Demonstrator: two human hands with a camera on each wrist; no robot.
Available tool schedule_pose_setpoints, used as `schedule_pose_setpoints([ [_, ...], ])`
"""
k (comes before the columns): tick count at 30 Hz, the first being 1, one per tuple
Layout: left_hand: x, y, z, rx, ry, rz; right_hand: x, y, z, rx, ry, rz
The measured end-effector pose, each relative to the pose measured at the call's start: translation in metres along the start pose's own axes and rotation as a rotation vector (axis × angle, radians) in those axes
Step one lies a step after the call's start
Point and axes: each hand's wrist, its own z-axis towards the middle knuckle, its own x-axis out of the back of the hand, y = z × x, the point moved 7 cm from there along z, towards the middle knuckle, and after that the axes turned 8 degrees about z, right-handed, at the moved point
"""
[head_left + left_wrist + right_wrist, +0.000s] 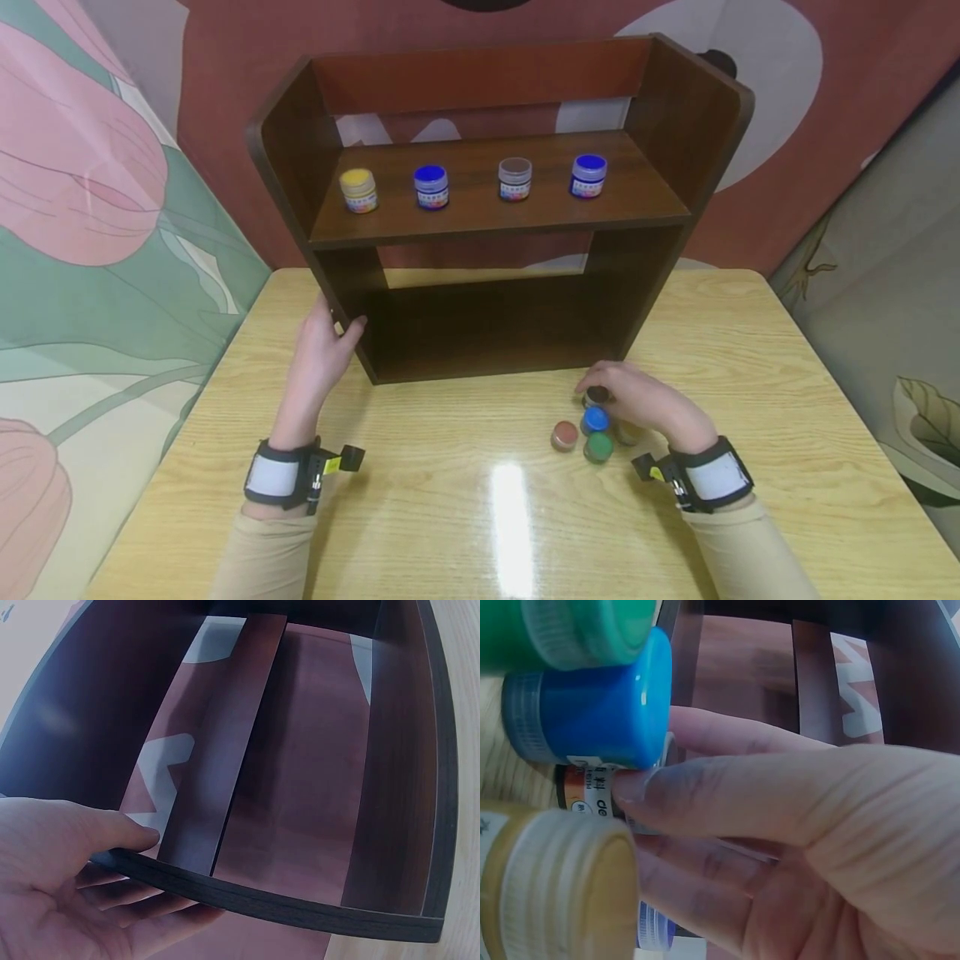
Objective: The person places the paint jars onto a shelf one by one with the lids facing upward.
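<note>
A pale wood-grain table (420,500) spread beneath the work, its glossy surface throwing back a bright streak of light near the front. Behind it rose a dull red wall (225,125) with large pale shapes; a panel (82,158) with pink blooms and green leaves stood to the left, and a greyish panel (862,217) with leaf motifs to the right.

Against the far edge stood a dark wooden shelf unit (495,325). The left hand (322,346) gripped its left side panel, thumb inside and fingers outside. On its upper board, from left to right, sat a yellow jar (359,190), a blue jar (431,187), a brown-lidded jar (515,179) and another blue jar (588,176).

The right hand (641,396) appeared, though its fingers partly hid the spot, to pinch a dark-lidded jar (597,393) on the table, in front of the unit's right end. Close by stood a bright blue jar (596,419), a green jar (598,447), a reddish-brown jar (564,436) and an ochre jar (562,885).
</note>
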Motion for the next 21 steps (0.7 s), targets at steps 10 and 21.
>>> schedule_pose_setpoints([
  [10, 0.0004, 0.0006, -0.0001, -0.006, 0.003, 0.002, -0.0010, 0.0049, 0.0014, -0.019, 0.021, 0.000],
  [21, 0.0006, 0.0007, 0.0000, 0.004, -0.007, 0.002, 0.0037, 0.0086, 0.0000, -0.100, 0.032, 0.024],
])
